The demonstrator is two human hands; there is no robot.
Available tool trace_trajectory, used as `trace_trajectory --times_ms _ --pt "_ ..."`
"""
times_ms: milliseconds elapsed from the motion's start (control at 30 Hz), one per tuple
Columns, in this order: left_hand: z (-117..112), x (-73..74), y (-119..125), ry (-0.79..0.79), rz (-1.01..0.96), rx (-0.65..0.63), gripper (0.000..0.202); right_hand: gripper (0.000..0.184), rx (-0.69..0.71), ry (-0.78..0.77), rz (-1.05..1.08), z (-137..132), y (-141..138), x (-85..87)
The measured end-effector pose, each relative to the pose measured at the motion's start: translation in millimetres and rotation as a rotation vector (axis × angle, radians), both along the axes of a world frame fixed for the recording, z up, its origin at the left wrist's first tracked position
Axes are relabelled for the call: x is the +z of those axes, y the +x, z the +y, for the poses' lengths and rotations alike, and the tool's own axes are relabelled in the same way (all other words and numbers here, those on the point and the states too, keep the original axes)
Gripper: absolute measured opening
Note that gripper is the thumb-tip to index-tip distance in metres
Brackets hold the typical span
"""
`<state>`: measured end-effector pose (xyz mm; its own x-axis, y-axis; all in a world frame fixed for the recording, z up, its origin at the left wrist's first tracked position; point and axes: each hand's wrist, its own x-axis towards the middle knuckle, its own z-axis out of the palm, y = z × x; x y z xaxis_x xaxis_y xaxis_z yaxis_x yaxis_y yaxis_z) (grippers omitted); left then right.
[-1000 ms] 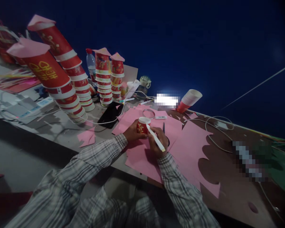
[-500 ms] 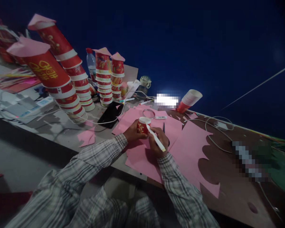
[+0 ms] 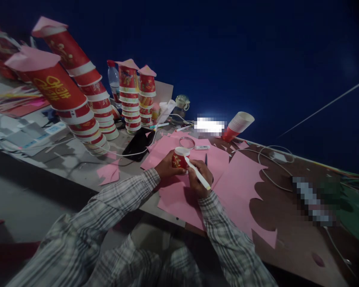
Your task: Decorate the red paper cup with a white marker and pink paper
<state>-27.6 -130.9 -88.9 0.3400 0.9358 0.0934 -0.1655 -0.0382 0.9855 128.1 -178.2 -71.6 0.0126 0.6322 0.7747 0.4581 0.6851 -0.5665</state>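
Note:
A red paper cup point(image 3: 180, 158) with gold print and a white rim is gripped by my left hand point(image 3: 167, 165), whose fingers wrap its left side and base. My right hand point(image 3: 201, 178) is closed around a white marker pen point(image 3: 200, 174) with a yellowish end. The pen's front end reaches the cup's right side; whether it touches cannot be made out. Beneath both hands lie pink paper sheets point(image 3: 182, 203). Just behind the cup is a clear ring-shaped roll point(image 3: 187, 142), and beside it a small white stick-like device point(image 3: 202, 147).
Several stacked-cup towers point(image 3: 91, 93) with pink paper cones stand at the left. A black phone point(image 3: 138, 142), a clear bottle point(image 3: 114, 81), a glass jar point(image 3: 181, 104) and nested cups point(image 3: 239, 125) stand behind. White cables point(image 3: 275, 175) cross the right side. Cut pink scraps point(image 3: 109, 173) lie left.
Both hands keep their hold on the cup and pen with hardly any movement. The whole view has shifted very slightly.

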Motion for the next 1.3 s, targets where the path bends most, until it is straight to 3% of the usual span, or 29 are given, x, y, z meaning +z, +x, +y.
trace_trajectory --times_ms 333,633,867,1167,1300 --pt "0 3.6 -2 0.012 0.085 0.042 0.079 0.020 -0.083 -0.087 0.053 -1 -1 5.1" --pt "-3 4.7 -3 0.009 0.040 0.000 0.077 0.025 -0.091 -0.229 0.258 7 2 -8.1" --pt "-1 1.2 -5 -0.033 0.015 -0.007 0.077 0.024 -0.107 -0.272 0.221 4 4 -9.3" --pt "6 -4.2 -5 -0.001 0.106 0.066 0.076 0.018 -0.005 -0.070 -0.048 -4 2 1.9" --pt "6 -3.9 -4 -0.028 0.104 0.064 0.078 0.017 -0.014 -0.059 -0.089 -4 -2 3.8"
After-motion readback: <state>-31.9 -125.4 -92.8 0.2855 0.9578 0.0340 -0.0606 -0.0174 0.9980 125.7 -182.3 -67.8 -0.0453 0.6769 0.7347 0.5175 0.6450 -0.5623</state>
